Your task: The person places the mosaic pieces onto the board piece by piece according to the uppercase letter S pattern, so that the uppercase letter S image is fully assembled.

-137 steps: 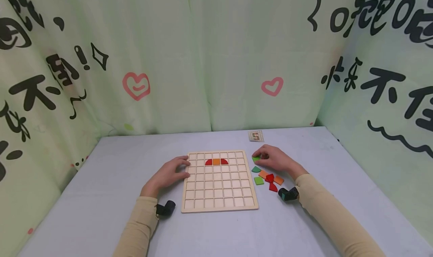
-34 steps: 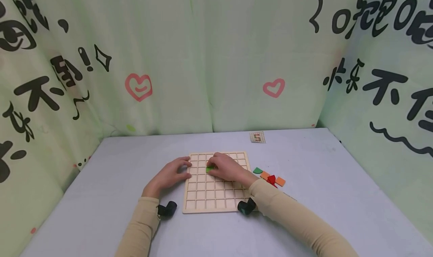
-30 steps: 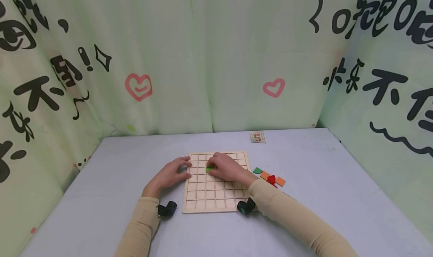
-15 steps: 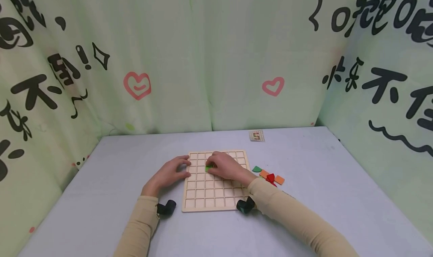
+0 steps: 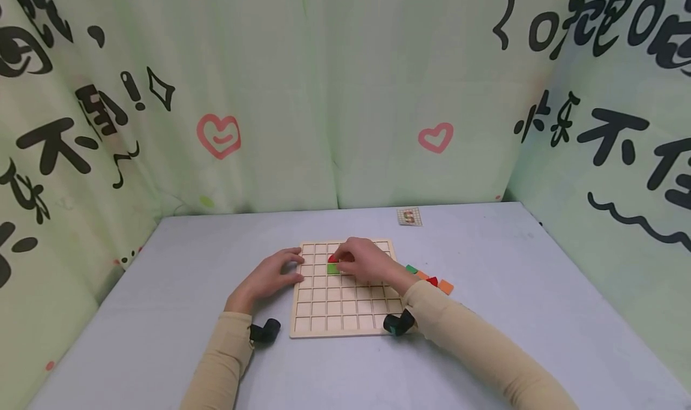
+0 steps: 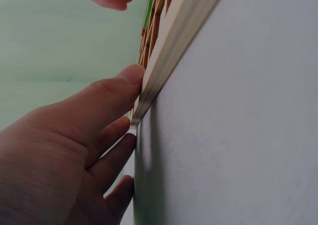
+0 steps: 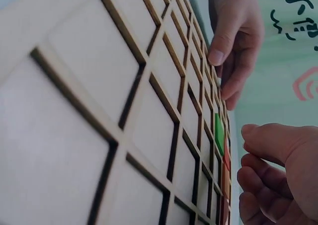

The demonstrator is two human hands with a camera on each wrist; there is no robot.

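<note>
The wooden grid board [image 5: 324,326] lies on the table, its cells edged by raised strips. A light green square tile [image 5: 333,268] sits in a cell, just below a red quarter-round tile [image 5: 332,259]. My right hand [image 5: 369,260] hovers over the board beside the green tile. In the right wrist view its fingers [image 7: 263,178] are loosely bent, with nothing between them. My left hand [image 5: 270,278] rests against the board's left edge. In the left wrist view the thumb [image 6: 131,76] touches the rim and the other fingers are extended. My right hand hides other tiles in the head view.
Right of the board lie loose tiles, partly behind the right forearm: a dark green one [image 5: 411,269], orange ones [image 5: 445,286] and a red one [image 5: 432,282]. A small patterned card [image 5: 409,216] lies near the table's back edge. Printed curtains enclose the table.
My right hand pinched the green square right of the board, then brought it left onto the grid. It has now let go and shifted slightly right. My left hand has stayed at the edge.
</note>
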